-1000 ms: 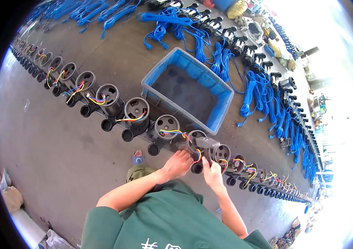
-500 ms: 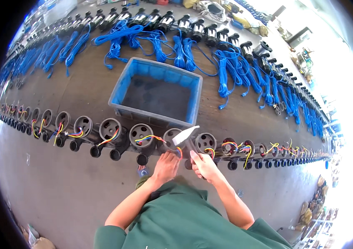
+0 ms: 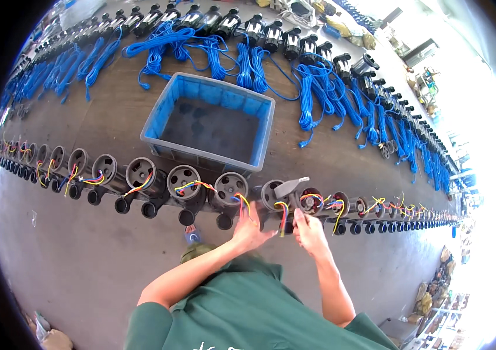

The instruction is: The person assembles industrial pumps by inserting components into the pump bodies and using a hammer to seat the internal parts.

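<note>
My right hand (image 3: 311,233) is closed round the handle of a hammer. The hammer's grey metal head (image 3: 290,186) lies over the upper right part of a dark round motor housing (image 3: 269,201). Red and yellow wires (image 3: 283,219) hang from that housing's front. Just left of it stands another housing (image 3: 230,188) with several holes in its face and coloured wires coming off its lower edge. Below these wires is my left hand (image 3: 249,232), thumb and fingers apart, with nothing visibly held. Whether its fingertips touch the wires is hard to see.
A long row of similar housings runs left and right along the table's near edge. Behind it sits a blue-lined grey bin (image 3: 208,85). Blue cable bundles (image 3: 306,105) and black pumps (image 3: 254,29) line the far side. Grey floor (image 3: 102,256) lies below.
The hammer has moved right, from one housing to its neighbour. My left hand has shifted right, and its fingers have spread. The whole view has slid slightly along the row.
</note>
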`<act>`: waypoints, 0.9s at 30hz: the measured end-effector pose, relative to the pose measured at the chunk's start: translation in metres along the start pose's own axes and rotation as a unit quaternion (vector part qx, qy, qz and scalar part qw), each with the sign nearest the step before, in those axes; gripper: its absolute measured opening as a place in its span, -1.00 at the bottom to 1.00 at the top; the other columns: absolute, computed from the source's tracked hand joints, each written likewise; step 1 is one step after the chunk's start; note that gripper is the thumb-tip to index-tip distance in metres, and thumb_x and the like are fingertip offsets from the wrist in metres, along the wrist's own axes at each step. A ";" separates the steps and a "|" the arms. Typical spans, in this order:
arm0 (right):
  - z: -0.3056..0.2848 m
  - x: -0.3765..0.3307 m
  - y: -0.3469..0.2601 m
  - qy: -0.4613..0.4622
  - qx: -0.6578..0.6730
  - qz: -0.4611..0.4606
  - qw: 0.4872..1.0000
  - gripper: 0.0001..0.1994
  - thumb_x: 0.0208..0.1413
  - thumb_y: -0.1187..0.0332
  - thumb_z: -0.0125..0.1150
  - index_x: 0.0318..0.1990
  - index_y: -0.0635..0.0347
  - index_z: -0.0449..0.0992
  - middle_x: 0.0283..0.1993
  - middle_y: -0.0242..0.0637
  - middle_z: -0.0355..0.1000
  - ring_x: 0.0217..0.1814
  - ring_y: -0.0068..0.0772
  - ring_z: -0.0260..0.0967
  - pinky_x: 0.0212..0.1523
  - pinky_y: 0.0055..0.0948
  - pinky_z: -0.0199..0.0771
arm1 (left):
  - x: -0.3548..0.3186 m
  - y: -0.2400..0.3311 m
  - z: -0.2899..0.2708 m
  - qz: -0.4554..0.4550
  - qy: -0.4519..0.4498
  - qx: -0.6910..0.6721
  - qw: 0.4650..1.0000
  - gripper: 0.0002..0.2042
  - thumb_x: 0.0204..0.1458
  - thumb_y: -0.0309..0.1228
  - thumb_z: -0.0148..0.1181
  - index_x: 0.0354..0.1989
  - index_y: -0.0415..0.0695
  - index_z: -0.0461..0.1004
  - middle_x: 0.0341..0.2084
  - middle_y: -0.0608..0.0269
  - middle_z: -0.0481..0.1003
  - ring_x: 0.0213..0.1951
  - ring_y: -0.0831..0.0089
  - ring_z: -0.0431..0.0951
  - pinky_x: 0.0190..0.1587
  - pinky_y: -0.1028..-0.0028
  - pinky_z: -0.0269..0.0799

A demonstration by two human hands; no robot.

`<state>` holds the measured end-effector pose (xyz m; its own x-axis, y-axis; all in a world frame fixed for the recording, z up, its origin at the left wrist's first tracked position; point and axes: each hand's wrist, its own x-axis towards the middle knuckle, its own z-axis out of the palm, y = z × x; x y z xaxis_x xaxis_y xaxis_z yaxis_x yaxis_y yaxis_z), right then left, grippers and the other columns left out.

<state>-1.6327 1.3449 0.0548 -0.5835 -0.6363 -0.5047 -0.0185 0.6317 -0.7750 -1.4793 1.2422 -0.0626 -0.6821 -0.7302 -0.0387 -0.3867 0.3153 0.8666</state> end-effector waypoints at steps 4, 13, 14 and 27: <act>-0.014 -0.026 -0.045 -0.025 0.097 -0.034 0.994 -0.56 0.43 -0.05 -0.02 -0.38 0.10 0.33 -0.64 -0.60 0.15 -0.68 -0.75 0.02 -0.68 -0.61 0.07 | 0.024 0.001 0.011 -0.007 0.095 0.005 0.995 0.16 -0.25 -0.07 0.62 0.42 -0.34 -0.06 0.21 -0.30 0.31 0.23 -0.18 0.36 0.26 0.10 0.32; -0.016 0.004 -0.004 -0.017 -0.061 0.014 0.998 -0.48 0.39 -0.16 -0.01 -0.39 0.14 0.36 -0.63 -0.57 0.19 -0.68 -0.73 0.05 -0.69 -0.59 0.05 | 0.047 0.005 0.010 0.028 0.121 -0.136 0.983 -0.11 -0.35 -0.41 0.60 0.23 -0.32 0.21 0.03 -0.09 0.47 0.12 -0.02 0.50 0.15 0.21 0.44; -0.016 -0.006 -0.024 -0.030 -0.040 0.004 0.999 -0.49 0.41 -0.14 -0.05 -0.39 0.13 0.35 -0.64 -0.57 0.17 -0.69 -0.74 0.03 -0.70 -0.61 0.05 | 0.043 0.002 0.010 0.038 0.128 -0.133 0.982 -0.11 -0.34 -0.41 0.60 0.23 -0.31 0.20 0.03 -0.09 0.47 0.12 -0.03 0.51 0.14 0.21 0.44; -0.003 0.000 -0.029 -0.004 -0.081 0.015 0.997 -0.47 0.35 -0.11 0.09 -0.41 0.25 0.46 -0.61 -0.45 0.34 -0.62 -0.63 0.25 -0.61 -0.53 0.24 | 0.041 -0.009 0.013 0.043 0.111 -0.150 0.982 -0.01 -0.36 -0.36 0.65 0.32 -0.18 0.16 0.09 -0.11 0.47 0.15 -0.07 0.49 0.18 0.16 0.44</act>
<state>-1.6346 1.3278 0.0783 -0.5786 -0.6192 -0.5308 -0.1320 0.7134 -0.6882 -1.5118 1.2179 -0.0787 -0.5399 -0.8331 0.1203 -0.1115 0.2124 0.9708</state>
